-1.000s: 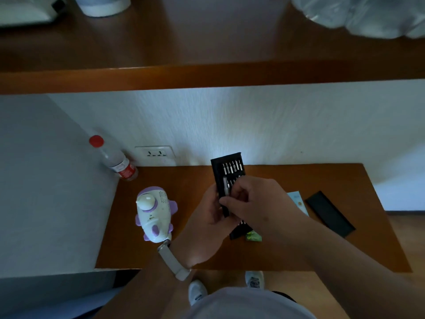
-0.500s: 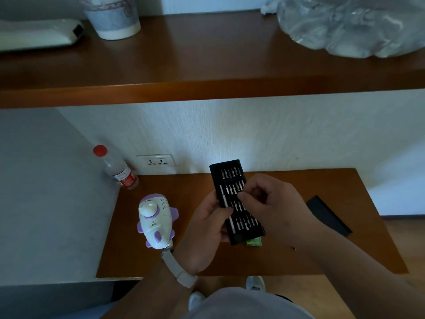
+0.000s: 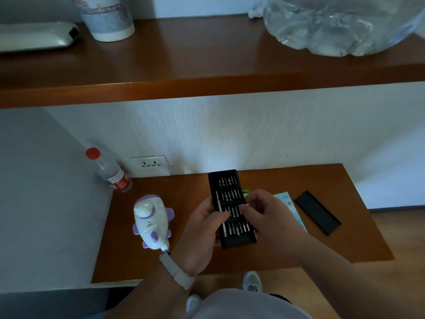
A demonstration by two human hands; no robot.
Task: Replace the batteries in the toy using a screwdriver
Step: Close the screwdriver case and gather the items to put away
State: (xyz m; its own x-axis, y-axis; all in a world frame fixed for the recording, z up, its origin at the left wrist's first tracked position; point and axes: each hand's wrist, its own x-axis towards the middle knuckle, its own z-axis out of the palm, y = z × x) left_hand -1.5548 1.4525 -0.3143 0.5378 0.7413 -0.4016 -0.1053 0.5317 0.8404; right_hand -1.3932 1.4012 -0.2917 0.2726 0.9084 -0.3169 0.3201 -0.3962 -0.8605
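from the head camera: gripping the open bit case [image 3: 230,194] along its left edge with the left hand [image 3: 202,229], thumb laid across the silver driver handle [image 3: 217,200], tray held above the counter [image 3: 287,247]. pinching with the right hand [image 3: 264,217] at a bit [image 3: 240,207] in the third row, fingertips curled; too small to tell whether already lifted.

judged best done like this: keep the tray level to stop loose bits sliding out, draw the bit straight up from its slot, choose a small cross-head to suit a toy's battery door, then free the driver handle.

resting on the counter just left of the hands, untouched: the white-and-purple toy [image 3: 151,222]. peeking from behind the case, a green battery pack [image 3: 246,192]. to the right, a pale leaflet [image 3: 289,203] and the black case lid [image 3: 317,211].

brown wood counter against a white textured wall, with a wall socket [image 3: 149,163] and a red-capped bottle [image 3: 110,173] at the back left. above, a wooden shelf [image 3: 184,65] carrying a paper cup [image 3: 105,17], a flat white device [image 3: 34,36] and a crumpled clear plastic bag [image 3: 333,24]. below, wood floor and white shoes [image 3: 251,280].
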